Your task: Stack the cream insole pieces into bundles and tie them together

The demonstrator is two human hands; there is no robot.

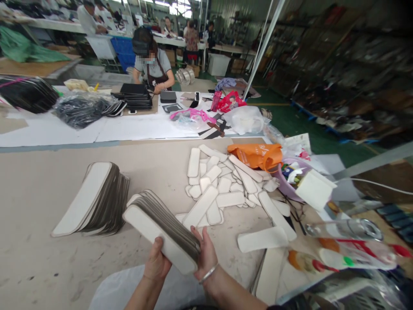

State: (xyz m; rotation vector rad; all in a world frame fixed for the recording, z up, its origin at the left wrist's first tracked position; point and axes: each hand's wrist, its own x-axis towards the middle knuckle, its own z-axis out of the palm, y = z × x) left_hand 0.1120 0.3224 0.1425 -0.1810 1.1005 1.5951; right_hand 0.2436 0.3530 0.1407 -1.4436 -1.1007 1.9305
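Tilted between my two hands is a stack of long white panels [158, 234] with rounded corners and dark edges. My left hand [157, 260] grips its lower front, thumb pressed on the white face; the fingers behind are hidden. My right hand [205, 254], with a bracelet at the wrist, holds the right end of the same stack. To the left, a larger leaning stack of similar panels [87, 193] rests on the table. A scattered heap of loose white panels [214, 185] lies beyond my right hand.
An orange bag [256, 155] and a purple basin [285, 185] sit behind the heap. Bottles [345, 229] lie at the right edge. Across a white table [122, 129], a co-worker [155, 64] handles pieces near a black stack [136, 97].
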